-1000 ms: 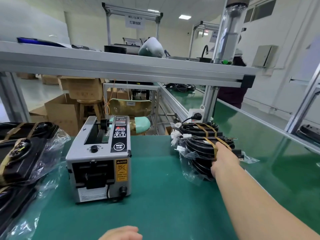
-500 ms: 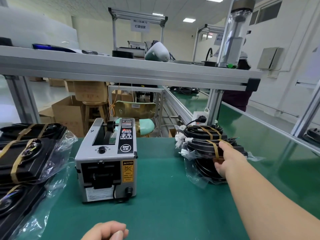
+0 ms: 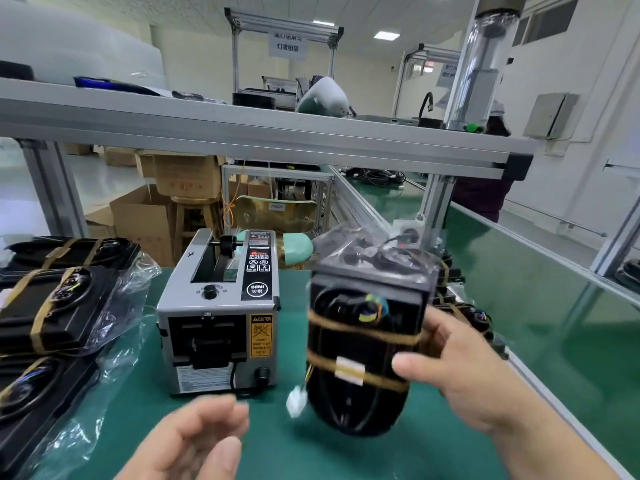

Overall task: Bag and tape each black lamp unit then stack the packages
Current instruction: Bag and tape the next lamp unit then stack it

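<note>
My right hand grips a black lamp unit by its right side and holds it in the air above the green table, right of the tape dispenser. The unit is bound with tan bands, has a clear bag around its top and a white connector dangling at its lower left. My left hand hovers low in front with fingers loosely spread, holding nothing. More lamp units lie behind my right hand. Bagged, banded units are stacked at the left.
A grey tape dispenser stands in the middle of the green mat. An aluminium shelf rail crosses overhead. A green conveyor runs along the right. Cardboard boxes and a stool sit behind the table.
My right hand has lifted a lamp unit off the pile at the right and brought it toward me. My left hand has risen into view and spread its fingers.
</note>
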`<state>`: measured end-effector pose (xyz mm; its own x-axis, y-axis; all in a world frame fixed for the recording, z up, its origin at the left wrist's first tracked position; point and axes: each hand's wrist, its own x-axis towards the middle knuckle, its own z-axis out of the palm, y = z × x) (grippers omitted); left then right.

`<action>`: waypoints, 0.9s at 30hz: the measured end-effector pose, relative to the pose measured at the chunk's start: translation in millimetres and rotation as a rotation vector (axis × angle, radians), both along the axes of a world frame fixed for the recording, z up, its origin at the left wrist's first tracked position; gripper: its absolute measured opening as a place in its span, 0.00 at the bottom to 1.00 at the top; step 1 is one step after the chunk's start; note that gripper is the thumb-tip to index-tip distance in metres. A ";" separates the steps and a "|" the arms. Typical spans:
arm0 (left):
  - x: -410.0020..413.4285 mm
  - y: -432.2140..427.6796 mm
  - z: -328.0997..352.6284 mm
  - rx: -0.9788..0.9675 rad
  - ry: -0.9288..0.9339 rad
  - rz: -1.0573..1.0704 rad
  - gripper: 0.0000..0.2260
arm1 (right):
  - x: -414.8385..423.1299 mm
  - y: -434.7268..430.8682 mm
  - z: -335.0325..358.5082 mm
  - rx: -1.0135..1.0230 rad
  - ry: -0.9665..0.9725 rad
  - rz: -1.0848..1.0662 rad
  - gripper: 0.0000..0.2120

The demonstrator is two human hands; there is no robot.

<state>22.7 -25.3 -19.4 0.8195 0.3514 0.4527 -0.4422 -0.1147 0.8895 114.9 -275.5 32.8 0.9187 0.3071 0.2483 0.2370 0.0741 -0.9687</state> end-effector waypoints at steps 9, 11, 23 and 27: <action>12.6 10.0 52.5 -0.025 0.107 -0.325 0.51 | -17.8 31.7 -23.8 -0.068 -0.005 0.374 0.30; 16.7 7.0 60.1 -0.033 0.118 -0.329 0.47 | -19.6 29.1 -25.4 -0.049 0.018 0.378 0.30; 52.5 6.8 71.3 0.294 0.127 0.014 0.22 | -36.1 39.9 -10.3 -0.367 -0.568 -0.170 0.54; 55.5 5.7 76.3 0.540 0.099 -0.130 0.11 | -20.4 46.8 9.8 -0.809 -0.867 -0.336 0.48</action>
<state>78.2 -19.7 56.9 0.8883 -0.0156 0.4589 -0.4005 -0.5150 0.7578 94.5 -228.7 42.6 0.6080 0.4359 0.6636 0.7156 -0.6629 -0.2203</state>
